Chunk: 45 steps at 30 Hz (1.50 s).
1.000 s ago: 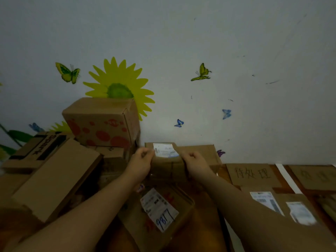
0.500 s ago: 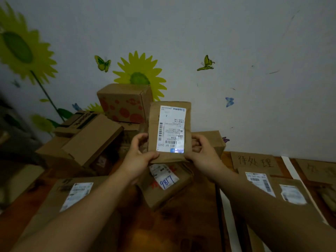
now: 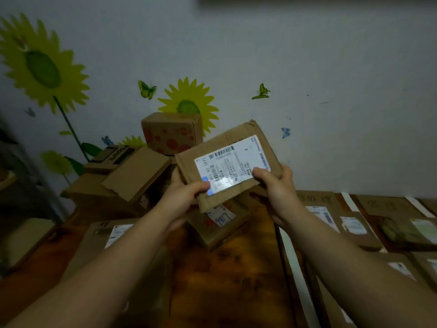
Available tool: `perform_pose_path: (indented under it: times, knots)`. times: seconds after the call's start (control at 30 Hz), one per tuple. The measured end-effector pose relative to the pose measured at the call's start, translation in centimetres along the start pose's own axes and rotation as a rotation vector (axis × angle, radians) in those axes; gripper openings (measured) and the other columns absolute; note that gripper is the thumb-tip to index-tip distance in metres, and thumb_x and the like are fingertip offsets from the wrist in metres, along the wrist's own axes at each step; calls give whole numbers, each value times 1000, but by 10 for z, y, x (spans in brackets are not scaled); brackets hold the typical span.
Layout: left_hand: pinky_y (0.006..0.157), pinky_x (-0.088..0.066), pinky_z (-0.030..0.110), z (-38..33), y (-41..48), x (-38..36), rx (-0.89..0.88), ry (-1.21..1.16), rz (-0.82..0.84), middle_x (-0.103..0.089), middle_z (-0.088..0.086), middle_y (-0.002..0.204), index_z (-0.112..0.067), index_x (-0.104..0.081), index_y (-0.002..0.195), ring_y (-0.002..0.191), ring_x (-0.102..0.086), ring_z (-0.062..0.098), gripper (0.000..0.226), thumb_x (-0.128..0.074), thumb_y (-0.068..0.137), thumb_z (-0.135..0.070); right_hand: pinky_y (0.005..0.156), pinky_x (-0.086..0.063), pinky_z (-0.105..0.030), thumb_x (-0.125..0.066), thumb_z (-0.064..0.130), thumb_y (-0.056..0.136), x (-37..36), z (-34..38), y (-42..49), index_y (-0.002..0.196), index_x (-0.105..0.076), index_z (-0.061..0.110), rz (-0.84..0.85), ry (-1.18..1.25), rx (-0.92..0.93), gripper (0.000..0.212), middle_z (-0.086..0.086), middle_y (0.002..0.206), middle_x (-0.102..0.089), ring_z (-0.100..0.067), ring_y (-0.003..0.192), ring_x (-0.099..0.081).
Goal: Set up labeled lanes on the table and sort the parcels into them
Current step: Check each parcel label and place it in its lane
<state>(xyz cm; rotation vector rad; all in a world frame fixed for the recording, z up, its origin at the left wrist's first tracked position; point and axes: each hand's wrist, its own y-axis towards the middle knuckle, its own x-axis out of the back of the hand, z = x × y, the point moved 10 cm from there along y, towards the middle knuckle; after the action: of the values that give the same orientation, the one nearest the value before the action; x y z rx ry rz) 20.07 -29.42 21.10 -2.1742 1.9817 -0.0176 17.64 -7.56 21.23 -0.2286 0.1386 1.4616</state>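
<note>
Both my hands hold a flat brown parcel (image 3: 227, 147) with a white shipping label up in front of me, above the wooden table (image 3: 224, 280). My left hand (image 3: 182, 197) grips its lower left edge, thumb on the label's corner. My right hand (image 3: 276, 185) grips the lower right edge, fingers over the label. The parcel is tilted, label turned sideways. Under it lies a box marked 9817 (image 3: 220, 223). Cardboard lane signs (image 3: 316, 200) with handwriting lie at the right by the wall.
A heap of cardboard boxes (image 3: 132, 174) stands at the back left, topped by a red-spotted box (image 3: 170, 133). Labelled parcels (image 3: 350, 228) lie in lanes on the right, split by white tape strips (image 3: 293, 263). Another parcel (image 3: 115, 235) lies at the left. The wall is close behind.
I lifted the flat parcel off the pile, held it upright with the label facing me, and have now turned it sideways and to the right.
</note>
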Motion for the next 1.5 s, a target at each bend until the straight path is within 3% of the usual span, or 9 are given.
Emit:
perform_pose_path:
  times: [0.1,0.33,0.6,0.73,0.87,1.07,1.2,1.37,1.5]
  knots:
    - [87,-50,44,-7,-9,10,-6,82,108,-66,6,115,-26,-50,125,96,-65,27,45,-54,87,-2,69,-52,-35,-63,19,88,12,-1,-23,127,-41,23,38,-151,-8,44,-11,121,-57,-23,98,-64]
    - [66,-46,29,-13,-36,-20,-54,12,-2,-55,11,122,-24,-38,125,80,-58,11,45,-61,87,-20,74,-55,-41,-55,18,93,60,14,-85,140,-34,42,46,-212,50,58,-3,108,-65,-22,99,-65]
    - [87,-47,34,6,-105,-186,-146,61,468,-72,-8,92,-24,-29,144,93,-65,14,77,-66,80,-1,82,-56,-46,-53,22,93,168,54,-138,121,-53,32,-115,-50,120,30,-2,106,-71,-21,103,-66]
    - [71,-50,34,13,-146,-283,-143,75,590,-72,-9,94,-40,-31,141,84,-69,11,68,-58,88,-7,89,-53,-49,-61,25,89,263,74,-183,129,-46,25,-216,-134,148,43,-4,115,-66,-22,105,-64]
    - [68,-54,35,39,-198,-397,-108,134,706,-70,2,106,-38,-29,141,94,-68,18,68,-59,88,-7,87,-53,-36,-62,19,89,380,95,-242,125,-45,25,-341,-237,166,40,0,113,-59,-18,101,-62]
    - [79,-54,42,96,-270,-541,-21,179,798,-65,0,110,-31,-31,137,99,-64,21,57,-59,90,-17,96,-50,-43,-66,26,87,523,113,-317,138,-40,34,-508,-291,160,58,4,127,-57,-18,112,-59]
    - [65,-55,26,120,-299,-605,2,221,917,-50,1,135,-36,-27,143,101,-61,15,70,-62,87,-13,92,-48,-27,-54,34,95,579,127,-342,133,-44,38,-573,-372,179,39,22,113,-56,-5,107,-56]
    - [91,-52,45,149,-298,-672,19,239,972,-44,-8,137,-39,-20,147,108,-61,22,75,-61,88,-15,64,-42,0,-44,24,101,634,129,-338,117,-46,42,-649,-472,154,25,33,98,-52,16,87,-54]
    - [91,-53,46,172,-264,-721,49,235,931,-48,-2,138,-40,-20,145,108,-62,23,72,-61,89,-22,72,-40,-7,-43,26,101,675,130,-302,125,-40,42,-684,-529,117,29,30,103,-50,7,93,-52]
